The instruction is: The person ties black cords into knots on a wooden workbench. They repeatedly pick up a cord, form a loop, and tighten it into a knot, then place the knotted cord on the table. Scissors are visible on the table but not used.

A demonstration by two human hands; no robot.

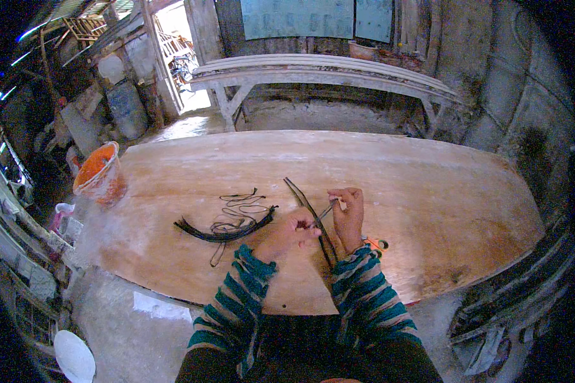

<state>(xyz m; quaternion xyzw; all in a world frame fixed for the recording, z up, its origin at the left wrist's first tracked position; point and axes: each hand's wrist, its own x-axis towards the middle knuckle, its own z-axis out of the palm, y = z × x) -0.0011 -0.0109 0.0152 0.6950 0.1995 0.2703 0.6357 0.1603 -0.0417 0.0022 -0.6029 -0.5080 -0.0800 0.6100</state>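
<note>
My left hand (298, 230) is closed, its fingertips pinching a short thin dark strip (324, 212) whose kind I cannot make out. The other end of that strip is pinched by my right hand (349, 214), with the wrist bent up. Long dark flexible strips (301, 196) run on a slant between my hands, and their near end passes beside my right wrist. Left of my left hand lies a curved bundle of black strands (227, 236). Loops of thin cord (239, 210) spread beyond and under it. An orange-handled tool (378, 244), partly hidden, rests beside my right wrist.
A broad wooden table (440, 204) with a rounded outline carries everything. An orange bucket (101, 173) with whitish smears stands at its left edge. Past the far edge is a long whitish bench (325, 69). A round white lid-like thing (74, 356) is at lower left.
</note>
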